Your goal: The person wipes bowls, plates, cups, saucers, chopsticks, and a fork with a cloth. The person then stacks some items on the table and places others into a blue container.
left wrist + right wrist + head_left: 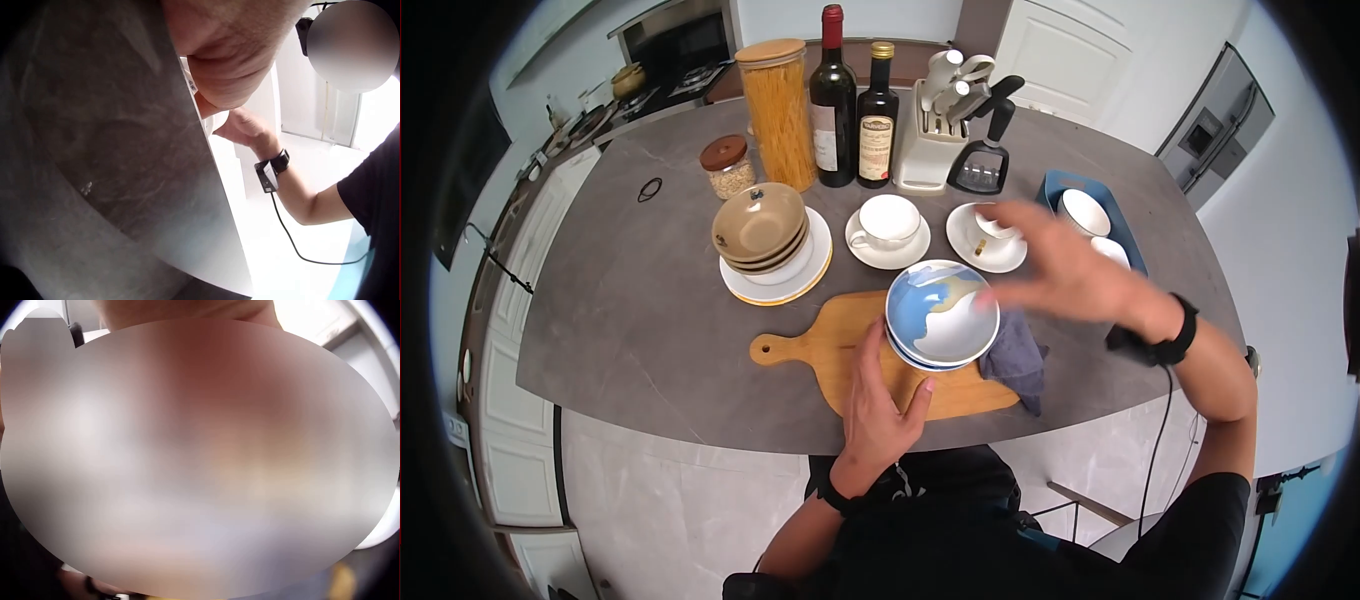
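Two bowls are stacked on a wooden cutting board (845,370), the upper bowl (945,325) patterned in blue, white and beige. My left hand (880,415) rests along the stack's near left side, fingers straight against it and thumb spread toward the front. Above the stack's right side, my right hand (1080,270) is blurred, fingers extended and nothing in its grasp. Its thumb overlaps the upper bowl's rim, and its fingers overlap a white cup (992,228) on a saucer behind. A grey-blue cloth (1015,360) lies on the board's right end. The right wrist view is mostly blurred out.
Brown bowls (758,225) sit on plates at left. Another cup (888,222) on a saucer stands behind the board. Farther back are a pasta jar (778,120), a wine bottle (832,110), a dark bottle (878,125) and a knife block (925,150). A blue bin (1130,245) holds white cups.
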Tool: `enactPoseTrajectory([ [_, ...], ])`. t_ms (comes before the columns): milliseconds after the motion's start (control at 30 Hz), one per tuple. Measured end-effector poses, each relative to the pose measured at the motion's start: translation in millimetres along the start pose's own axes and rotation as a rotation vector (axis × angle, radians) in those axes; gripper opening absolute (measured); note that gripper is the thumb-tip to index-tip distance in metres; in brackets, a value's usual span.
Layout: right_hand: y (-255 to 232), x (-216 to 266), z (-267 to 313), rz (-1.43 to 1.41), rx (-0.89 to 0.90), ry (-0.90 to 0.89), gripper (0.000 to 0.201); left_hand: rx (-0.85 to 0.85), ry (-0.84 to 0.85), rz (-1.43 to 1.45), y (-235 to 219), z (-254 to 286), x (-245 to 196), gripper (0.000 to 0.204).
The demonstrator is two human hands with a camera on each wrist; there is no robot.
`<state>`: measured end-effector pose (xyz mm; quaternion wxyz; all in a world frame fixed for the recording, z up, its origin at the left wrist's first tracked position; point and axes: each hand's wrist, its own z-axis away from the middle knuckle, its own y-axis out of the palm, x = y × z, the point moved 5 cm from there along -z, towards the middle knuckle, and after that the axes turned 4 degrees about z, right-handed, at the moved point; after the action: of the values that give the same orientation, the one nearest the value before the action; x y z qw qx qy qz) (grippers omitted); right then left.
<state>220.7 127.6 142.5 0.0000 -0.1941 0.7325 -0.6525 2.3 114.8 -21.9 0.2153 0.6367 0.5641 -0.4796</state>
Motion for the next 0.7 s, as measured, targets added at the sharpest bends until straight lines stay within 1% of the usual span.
enactPoseTrajectory([
  [33, 7, 33, -2, -0.073, 0.143, -0.055, 0.101, 0.004, 0.004, -0.005, 1, -1, -1, 0.084],
  [67, 24, 44, -2, -0.021, 0.122, -0.213, 0.109, 0.008, 0.009, -0.011, 0, -1, -2, 0.084],
  [100, 40, 50, -3, -0.041, 0.135, -0.235, 0.112, 0.013, 0.013, -0.013, 0, 0, -3, 0.084],
  [167, 54, 52, -9, -0.017, 0.154, -0.213, 0.112, 0.011, 0.010, -0.028, -1, -2, -4, 0.083],
  [233, 57, 54, -13, 0.024, 0.174, -0.179, 0.111, 0.011, 0.020, -0.015, -2, -3, -7, 0.083],
  [300, 53, 51, -12, -0.056, 0.206, -0.111, 0.106, 0.009, 0.030, -0.031, -2, -2, -6, 0.082],
  [400, 22, 45, -8, -0.048, 0.138, -0.037, 0.105, -0.004, 0.040, -0.019, 0, 0, -4, 0.083],
  [433, 7, 36, -7, -0.061, 0.069, -0.003, 0.102, -0.010, 0.028, -0.027, -1, -1, -9, 0.083],
  [500, -19, -6, -6, 0.058, -0.080, 0.058, 0.098, -0.006, 0.036, -0.020, 0, -1, -9, 0.084],
  [533, -31, -34, -5, 0.022, -0.151, 0.154, 0.095, -0.010, 0.037, -0.021, 0, -2, -9, 0.084],
  [567, -44, -63, -6, 0.071, -0.147, 0.308, 0.095, -0.009, 0.024, -0.009, 1, -2, -11, 0.084],
  [600, -53, -97, -5, 0.098, -0.140, 0.424, 0.097, -0.006, 0.026, -0.007, 1, -2, -11, 0.084],
  [633, -56, -137, -4, 0.166, -0.178, 0.472, 0.106, -0.009, 0.023, -0.007, 1, -2, -10, 0.083],
  [700, -50, -211, 1, 0.273, -0.169, 0.593, 0.109, -0.012, 0.024, -0.007, 2, -2, -10, 0.083],
])
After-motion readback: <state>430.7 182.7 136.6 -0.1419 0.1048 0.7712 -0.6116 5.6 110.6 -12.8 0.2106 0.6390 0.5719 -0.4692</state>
